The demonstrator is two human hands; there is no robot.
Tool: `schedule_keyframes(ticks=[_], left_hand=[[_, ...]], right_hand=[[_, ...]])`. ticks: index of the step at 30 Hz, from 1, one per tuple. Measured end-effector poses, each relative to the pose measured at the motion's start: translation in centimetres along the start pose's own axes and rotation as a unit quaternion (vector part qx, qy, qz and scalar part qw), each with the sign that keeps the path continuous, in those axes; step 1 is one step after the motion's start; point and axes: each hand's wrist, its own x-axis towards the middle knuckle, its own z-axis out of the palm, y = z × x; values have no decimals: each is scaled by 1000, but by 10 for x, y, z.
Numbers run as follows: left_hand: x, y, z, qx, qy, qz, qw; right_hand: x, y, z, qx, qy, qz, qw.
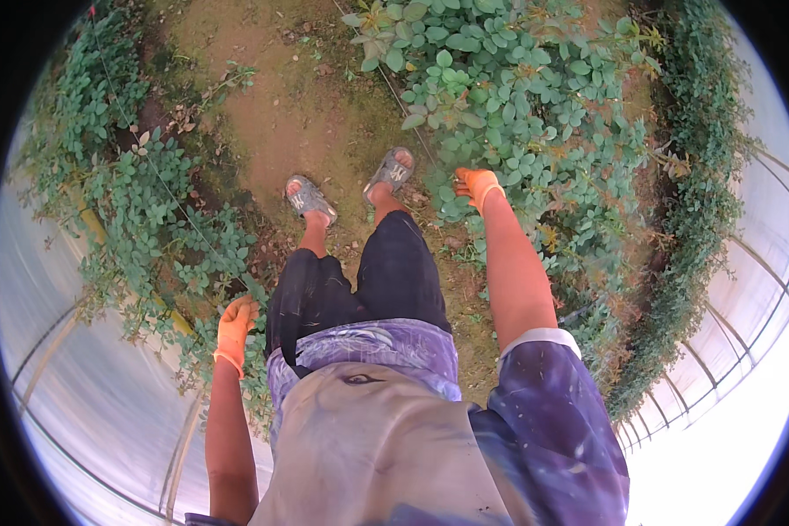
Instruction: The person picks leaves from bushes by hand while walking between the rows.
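Observation:
Both of my hands wear orange work gloves. My right hand reaches into the near edge of the leafy rose bushes on the right, its fingers curled among green leaves. Whether a stem lies between those fingers is hidden. Lower on the other side, my left hand hangs beside the left row of rose bushes, close to the leaves at its near end. Its fingers are bent, and their tips are too obscured to show a grip. Some shoots in the right row carry reddish-brown young leaves.
A bare soil path with patches of moss runs between the rows, under my grey sandals. A thin wire stretches along the left row, another wire along the right. Plastic greenhouse sheeting on ribs curves around both sides.

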Motion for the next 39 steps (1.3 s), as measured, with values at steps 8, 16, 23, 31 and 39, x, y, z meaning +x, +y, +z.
schedule_keyframes(ticks=[8, 16, 23, 31, 39], left_hand=[[-29, -11, -4, -25, 73, -11, 997], [-35, -15, 26, 27, 64, -20, 997], [-43, 15, 34, 24, 38, 19, 999], [-74, 35, 15, 32, 90, 17, 995], [-68, -13, -20, 36, 104, -7, 994]], right_hand=[[-18, 5, -11, 58, -10, -23, 998], [71, 74, 48, -121, -23, -146, 982], [1, 18, 90, 185, 353, -92, 912], [-20, 10, 73, 253, 390, -107, 879], [-23, 14, 47, -15, 298, -71, 952]])
